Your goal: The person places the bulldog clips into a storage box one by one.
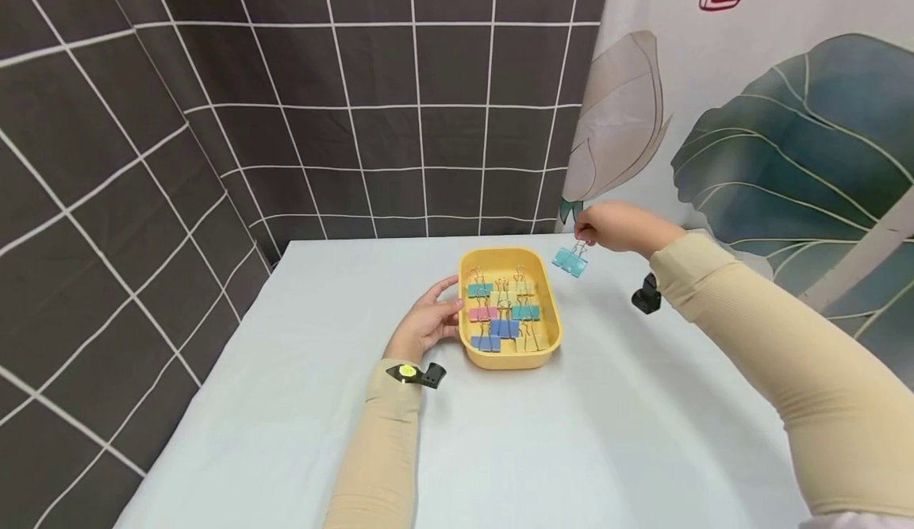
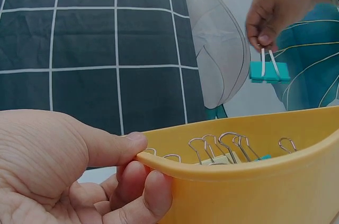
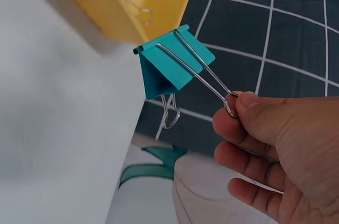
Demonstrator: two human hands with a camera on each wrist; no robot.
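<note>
A yellow plastic basket [image 1: 510, 361] stands on the white table, with several binder clips lying in it: teal, pink, blue and pale yellow. My left hand [image 1: 423, 319] grips its left rim, thumb over the edge and fingers curled beneath it in the left wrist view. To the right of the basket, my right hand [image 1: 616, 226] holds a teal binder clip [image 3: 177, 62] in the air. Thumb and index finger pinch the end of one wire handle [image 3: 204, 78]; the other handle hangs free below the clip's body.
The white table [image 1: 321, 426] runs under both arms. A dark curtain with a white grid [image 1: 371, 140] hangs behind and to the left. At the back right is a pale curtain with a large leaf print [image 1: 793, 140]. Black wrist straps [image 1: 647, 295] show at the sleeves.
</note>
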